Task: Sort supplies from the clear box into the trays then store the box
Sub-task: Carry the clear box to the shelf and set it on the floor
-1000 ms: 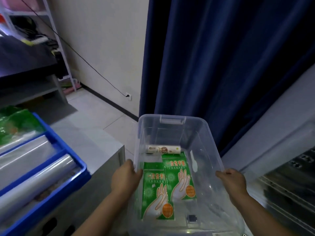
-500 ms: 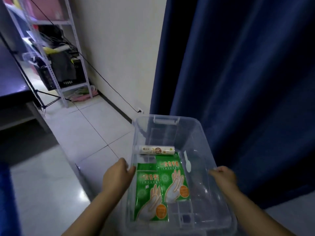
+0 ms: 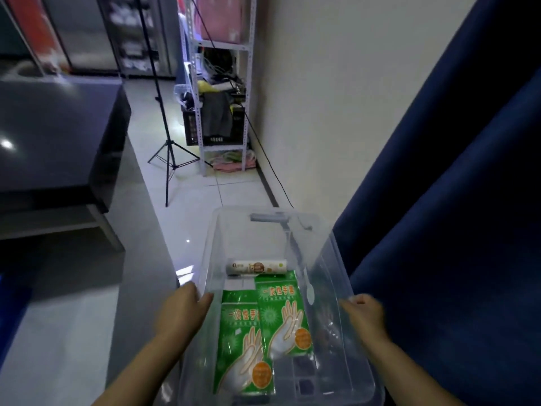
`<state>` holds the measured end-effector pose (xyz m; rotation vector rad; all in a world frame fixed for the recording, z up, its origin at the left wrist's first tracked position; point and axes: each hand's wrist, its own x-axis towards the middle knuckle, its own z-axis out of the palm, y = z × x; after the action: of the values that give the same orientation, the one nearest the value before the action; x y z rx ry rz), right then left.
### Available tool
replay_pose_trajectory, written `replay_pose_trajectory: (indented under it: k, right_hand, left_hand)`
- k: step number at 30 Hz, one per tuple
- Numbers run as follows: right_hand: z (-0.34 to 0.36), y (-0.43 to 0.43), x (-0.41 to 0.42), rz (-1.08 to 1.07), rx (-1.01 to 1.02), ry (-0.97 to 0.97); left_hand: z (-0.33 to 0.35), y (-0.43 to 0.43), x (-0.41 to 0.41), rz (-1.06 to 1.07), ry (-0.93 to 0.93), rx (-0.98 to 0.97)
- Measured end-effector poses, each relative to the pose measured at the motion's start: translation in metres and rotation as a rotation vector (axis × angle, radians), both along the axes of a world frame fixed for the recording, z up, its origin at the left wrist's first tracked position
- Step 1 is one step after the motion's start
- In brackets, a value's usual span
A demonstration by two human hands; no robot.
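Note:
I carry the clear box [image 3: 330,247] in front of me, above the floor. My left hand [image 3: 181,310] grips its left rim and my right hand [image 3: 364,316] grips its right rim. Inside lie two green glove packets [image 3: 281,317], one overlapping the other, and a small white roll [image 3: 257,267] across the far end. A pale plastic spoon-like piece [image 3: 308,290] leans on the right wall inside. No trays are in view.
A dark blue curtain [image 3: 453,200] hangs close on the right. A white metal shelf rack [image 3: 222,92] with a black crate stands by the wall ahead. A black tripod [image 3: 168,150] stands on the tiled floor. A dark table [image 3: 58,136] fills the left.
The view has swung left with the box held the same way. The blue tray of rolls and the grey cabinet have left the view; the shelf rack, tripod and dark table have come in.

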<state>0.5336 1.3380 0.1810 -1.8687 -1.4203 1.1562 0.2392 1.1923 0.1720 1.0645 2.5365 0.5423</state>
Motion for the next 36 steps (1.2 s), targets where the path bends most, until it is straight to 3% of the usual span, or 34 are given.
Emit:
replay_pose_trajectory:
  k: [19,30,36]
  right_hand:
    - [0.006,0.310,-0.249,0.280,0.053,-0.140]
    - [-0.007,0.500,-0.421,0.552,0.050,-0.085]
    - [0.000,0.561,-0.528,0.688,0.055,-0.069]
  left_hand:
    - [0.004,0.231,-0.194,0.367,0.003,0.026]
    - [0.000,0.367,-0.304,0.643,-0.019,-0.025]
    - [0.005,0.406,-0.364,0.809,-0.019,-0.018]
